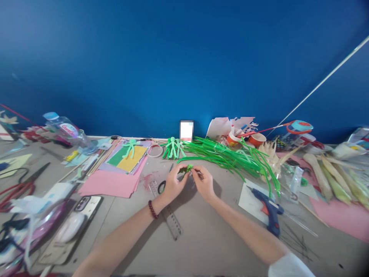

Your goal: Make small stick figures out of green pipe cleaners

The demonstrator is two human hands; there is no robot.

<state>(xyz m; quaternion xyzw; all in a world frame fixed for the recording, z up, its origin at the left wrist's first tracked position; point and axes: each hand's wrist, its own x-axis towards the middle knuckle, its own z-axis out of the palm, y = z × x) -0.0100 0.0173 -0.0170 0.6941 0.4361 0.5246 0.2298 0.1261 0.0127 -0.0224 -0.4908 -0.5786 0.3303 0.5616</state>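
Note:
Both hands meet over the middle of the table, fingers pinched around a small bent green pipe cleaner (189, 167). My left hand (173, 181) holds it from the left, with a dark red bead bracelet at the wrist. From the right, my right hand (204, 181) grips it between thumb and forefinger; the fingers partly hide it. Behind the hands stand several pale green pipe-cleaner figures (173, 148). A bundle of long green pipe cleaners (213, 154) lies just beyond, stretching right. Under my left forearm is a clear ruler (174, 227), close to black-handled scissors (162, 187).
Pink paper sheets (109, 184) and a green-yellow sheet (127, 159) lie left, near a phone (86, 206) and red-handled scissors (17, 192). At right are a blue glue gun (268, 209), paper cups (256, 139) and corn husks (331, 179). A blue wall (184, 69) rises behind.

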